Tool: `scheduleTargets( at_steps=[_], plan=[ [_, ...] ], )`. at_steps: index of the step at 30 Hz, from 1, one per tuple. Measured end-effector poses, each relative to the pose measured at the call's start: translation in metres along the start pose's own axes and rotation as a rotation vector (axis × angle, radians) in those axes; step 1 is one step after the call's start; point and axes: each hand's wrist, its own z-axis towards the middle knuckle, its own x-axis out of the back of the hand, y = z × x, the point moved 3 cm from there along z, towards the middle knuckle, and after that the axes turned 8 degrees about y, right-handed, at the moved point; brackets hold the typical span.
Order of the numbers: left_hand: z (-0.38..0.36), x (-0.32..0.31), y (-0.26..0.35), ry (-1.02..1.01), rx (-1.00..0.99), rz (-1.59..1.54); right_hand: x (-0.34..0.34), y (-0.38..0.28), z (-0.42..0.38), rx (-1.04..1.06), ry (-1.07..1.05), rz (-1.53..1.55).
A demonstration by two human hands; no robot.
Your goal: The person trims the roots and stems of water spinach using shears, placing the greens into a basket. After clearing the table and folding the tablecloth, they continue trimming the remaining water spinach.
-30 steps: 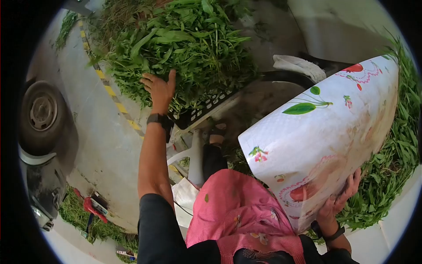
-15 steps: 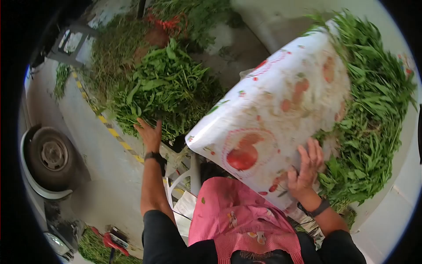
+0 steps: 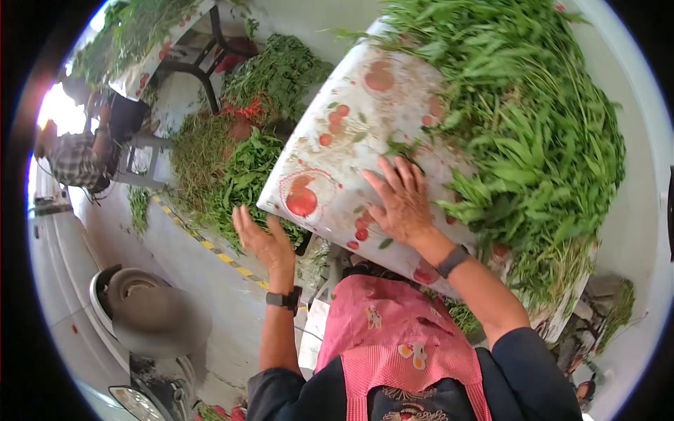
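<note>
A table with a white, fruit-printed cover point(image 3: 316, 140) stands in front of me, with dirt smears on its surface. Green leafy stems point(image 3: 526, 140) are heaped along its right side. My right hand point(image 3: 404, 203) rests on the cover, fingers spread, just below a small loose sprig point(image 3: 406, 149). My left hand point(image 3: 267, 245) is off the table's left corner, fingers apart and holding nothing. Beyond it lies a lower pile of leafy greens point(image 3: 249, 175).
A seated person point(image 3: 84, 147) is at the upper left near a grey stool point(image 3: 142, 161). Yellow-black tape point(image 3: 210, 247) crosses the floor. A vehicle point(image 3: 70, 281) with a wheel stands at the left. More greens point(image 3: 281, 70) lie behind.
The view has swung, bringing the person at the left into sight. My right hand has moved farther up the cover, towards the sprig. My left hand is now apart from the lower greens.
</note>
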Motion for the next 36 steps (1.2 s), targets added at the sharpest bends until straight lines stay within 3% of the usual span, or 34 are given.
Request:
scheduleTargets(
  at_steps=[4,5,7,8,10,15,18,22,24,26,30,32,34,36],
  plan=[
    [-0.021,-0.020,0.082,-0.185,-0.160,-0.063,0.010,-0.005,-0.044,0.024,-0.032,0.045],
    [-0.032,-0.028,0.098,-0.235,-0.174,-0.081,0.015,-0.004,-0.064,-0.069,-0.025,0.013],
    [-0.053,-0.040,0.124,-0.390,-0.125,-0.037,0.025,-0.009,-0.105,0.061,-0.045,0.031],
    [-0.063,-0.040,0.138,-0.432,-0.168,-0.070,0.041,-0.008,-0.128,-0.001,-0.033,0.004],
    [-0.076,-0.035,0.151,-0.381,-0.176,0.107,0.064,-0.016,-0.162,0.042,-0.147,0.059],
    [-0.098,-0.034,0.166,-0.396,-0.260,0.248,0.111,-0.005,-0.246,-0.068,-0.079,0.186],
    [-0.101,-0.037,0.165,-0.374,-0.308,0.286,0.144,0.011,-0.288,-0.230,0.139,0.305],
    [-0.101,-0.037,0.163,-0.400,-0.354,0.355,0.218,0.072,-0.336,-0.499,0.455,-0.054],
    [-0.101,-0.036,0.163,-0.396,-0.364,0.352,0.252,0.111,-0.357,-0.610,0.722,-0.084],
    [-0.102,-0.036,0.165,-0.398,-0.374,0.350,0.282,0.140,-0.358,-0.722,0.812,-0.156],
    [-0.104,-0.036,0.167,-0.386,-0.379,0.360,0.285,0.178,-0.331,-0.687,0.770,-0.290],
    [-0.102,-0.037,0.168,-0.396,-0.368,0.382,0.257,0.190,-0.314,-0.974,0.415,-0.148],
    [-0.101,-0.038,0.167,-0.385,-0.377,0.370,0.235,0.162,-0.298,-1.036,0.334,-0.120],
    [-0.102,-0.037,0.167,-0.373,-0.375,0.349,0.215,0.130,-0.291,-0.827,0.496,-0.113]
  ],
)
